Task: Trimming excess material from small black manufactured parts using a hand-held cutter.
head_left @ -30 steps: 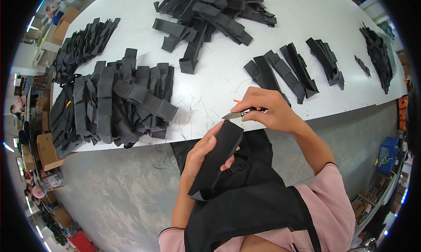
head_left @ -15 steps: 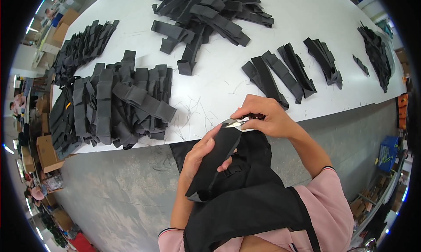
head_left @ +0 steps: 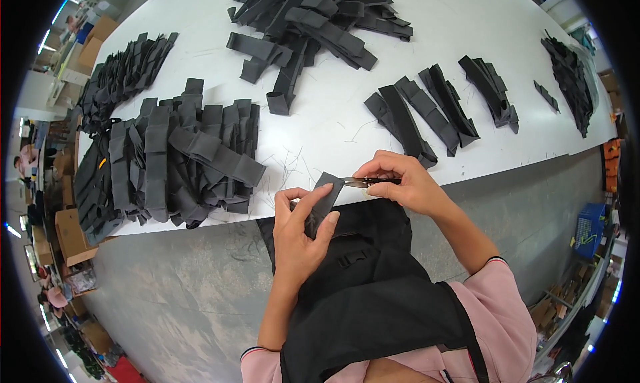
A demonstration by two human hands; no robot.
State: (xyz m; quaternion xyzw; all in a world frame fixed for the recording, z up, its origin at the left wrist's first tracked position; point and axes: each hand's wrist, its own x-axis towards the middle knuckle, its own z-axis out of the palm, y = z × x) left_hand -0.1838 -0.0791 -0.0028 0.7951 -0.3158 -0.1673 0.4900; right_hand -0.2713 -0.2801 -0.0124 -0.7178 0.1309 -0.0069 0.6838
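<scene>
My left hand [head_left: 297, 240] is closed on a black fabric strip [head_left: 327, 196], pinched between thumb and fingers just over the table's near edge. Much of the strip is hidden behind that hand. Small thread snips [head_left: 365, 181] with dark handles are gripped in my right hand [head_left: 408, 183]. Their tips point left and meet the strip's upper right corner. Whether the blades are parted is too small to tell.
The white table [head_left: 440, 36] bears a stack of black fabric pieces [head_left: 160, 163] on the left, a heap [head_left: 327, 23] at the far middle, and several separate pieces [head_left: 427, 113] on the right. Loose thread ends [head_left: 293, 163] lie by my left hand. A black apron [head_left: 373, 310] hangs over my front.
The strip has been turned and drawn up, with far less of it showing now. My left hand has changed its grip, fingers now over the strip. The snips have swung to point left.
</scene>
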